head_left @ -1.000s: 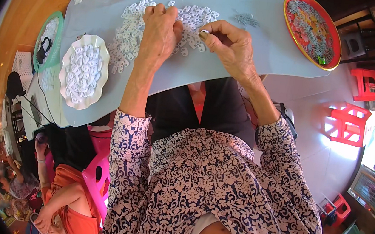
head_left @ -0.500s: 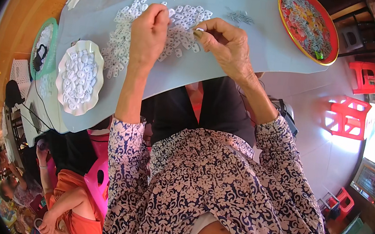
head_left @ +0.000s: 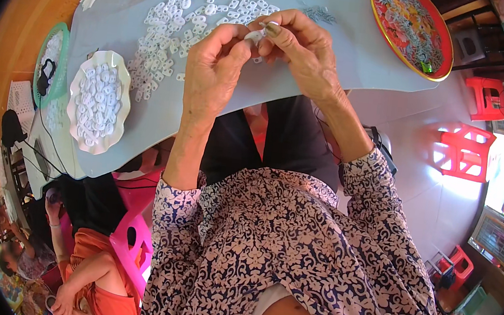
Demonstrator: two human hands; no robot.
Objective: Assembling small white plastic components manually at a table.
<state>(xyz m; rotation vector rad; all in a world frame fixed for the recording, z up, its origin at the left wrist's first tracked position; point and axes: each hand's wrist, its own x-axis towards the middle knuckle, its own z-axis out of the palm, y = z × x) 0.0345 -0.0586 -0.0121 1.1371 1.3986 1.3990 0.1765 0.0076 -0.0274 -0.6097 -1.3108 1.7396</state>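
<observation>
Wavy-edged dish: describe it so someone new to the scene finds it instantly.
Start at the grey-blue tabletop across the top of the view and go to its left end. Just left of the loose spread of small white pieces sits an off-white oval dish full of white pieces. Its wavy, scalloped rim sets it apart from the green basket farther left.

The forearms (head_left: 193,141) are extended forward; the left hand (head_left: 215,69) and right hand (head_left: 310,55) are held close together, both curled in a pinch.
</observation>
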